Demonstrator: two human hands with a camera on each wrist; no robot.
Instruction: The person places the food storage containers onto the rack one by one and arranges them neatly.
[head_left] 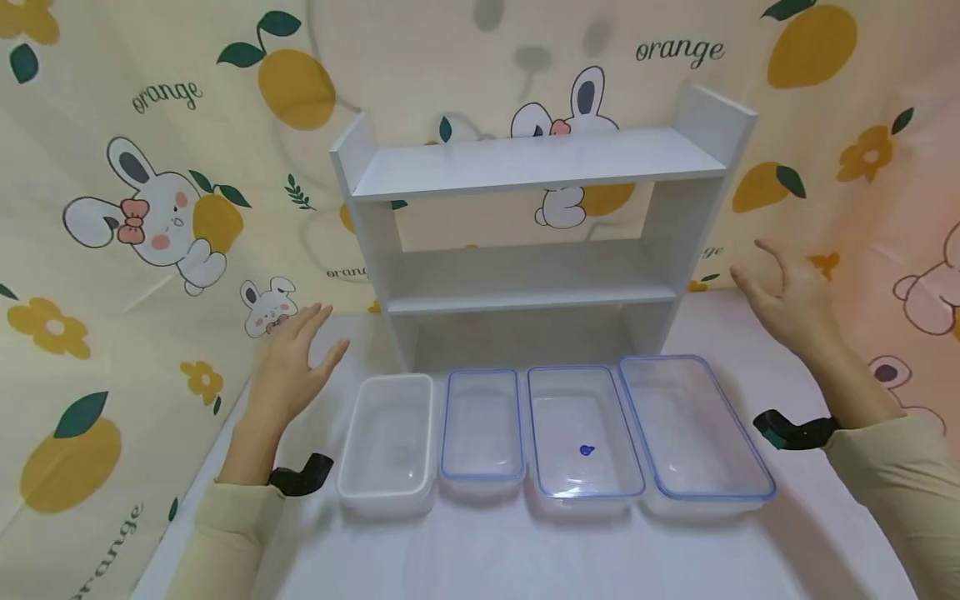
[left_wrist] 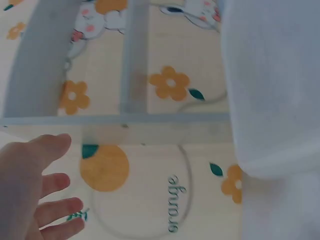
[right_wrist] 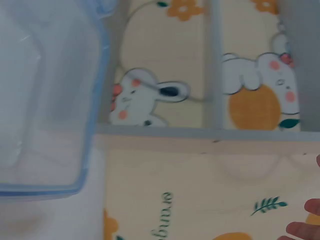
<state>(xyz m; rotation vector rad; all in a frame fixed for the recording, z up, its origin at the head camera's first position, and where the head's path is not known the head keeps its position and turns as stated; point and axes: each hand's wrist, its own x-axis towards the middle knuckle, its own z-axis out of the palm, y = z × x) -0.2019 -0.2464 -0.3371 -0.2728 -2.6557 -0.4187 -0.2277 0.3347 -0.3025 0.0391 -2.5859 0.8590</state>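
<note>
My left hand hangs in the air to the left of a white shelf, its fingers extended and holding nothing. My right hand is raised on the shelf's other side, fingers spread, also holding nothing. In front of the shelf stand a frosted white container and three clear blue-rimmed ones: a small container, a medium container with a small blue piece showing in it, and a large container. The left wrist view catches thumb and fingers beside the shelf's side panel.
Patterned cloth with rabbits and oranges forms the backdrop behind and at both sides. The white table carries the shelf and the row of containers. A black wrist camera sits on the left wrist, another camera on the right.
</note>
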